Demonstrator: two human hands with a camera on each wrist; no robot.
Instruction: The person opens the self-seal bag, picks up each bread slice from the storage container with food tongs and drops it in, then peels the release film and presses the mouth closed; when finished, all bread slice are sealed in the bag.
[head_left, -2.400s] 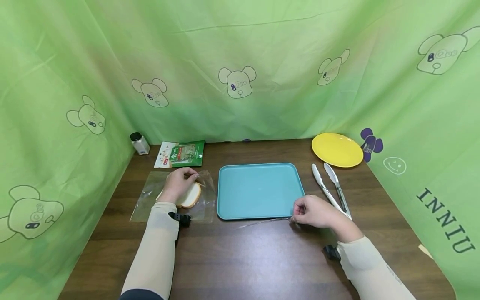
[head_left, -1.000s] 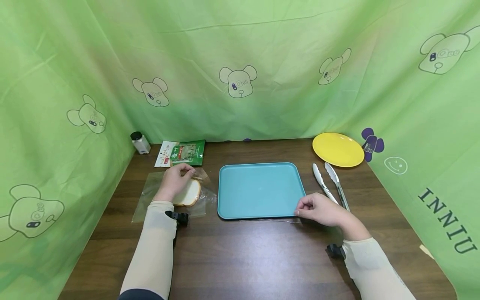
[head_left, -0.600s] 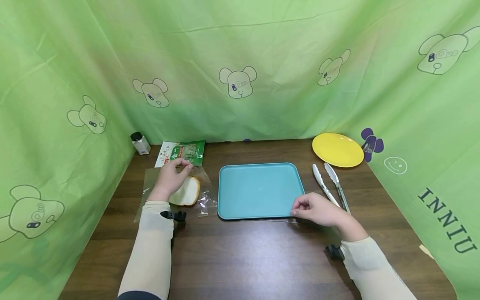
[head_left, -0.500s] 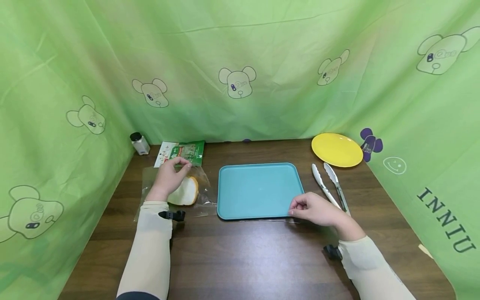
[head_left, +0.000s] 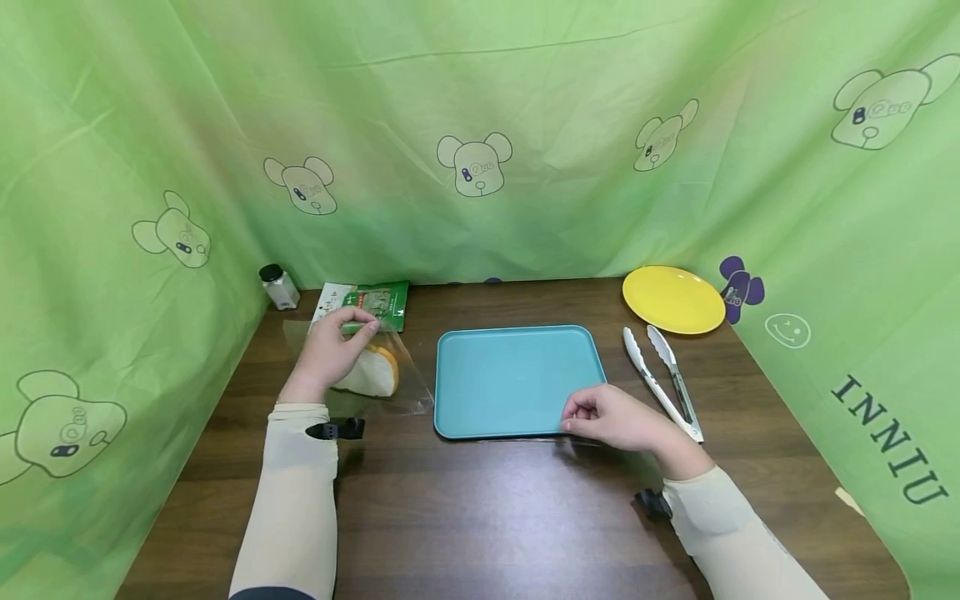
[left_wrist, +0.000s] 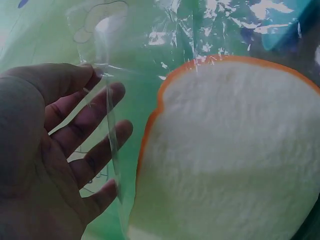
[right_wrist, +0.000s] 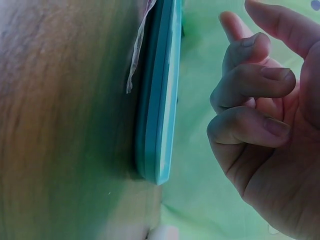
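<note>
My left hand (head_left: 330, 354) lifts one edge of a clear plastic bag (head_left: 405, 375), which it pinches between thumb and finger. A bread slice (head_left: 371, 373) with an orange crust lies tilted within the film. In the left wrist view the bread (left_wrist: 235, 145) stands beside my spread fingers (left_wrist: 92, 157). My right hand (head_left: 618, 421) hovers at the front right corner of the blue tray (head_left: 517, 379), holding nothing. The right wrist view shows its fingers (right_wrist: 250, 130) loosely curled, apart from the tray's edge (right_wrist: 160, 110). A thin clear strip (right_wrist: 136, 57) lies along that edge.
Tongs (head_left: 660, 379) lie spread to the right of the tray, with a yellow plate (head_left: 675, 298) behind them. A green and white packet (head_left: 386, 304) and a black-capped jar (head_left: 281, 290) stand at the back left. Green cloth (head_left: 480, 233) hangs around the wooden table (head_left: 465, 517).
My left hand has moved back, left and up, raising the bag's edge and tilting the bread. My right hand first drew back from the thin strip, then shifted left along the tray.
</note>
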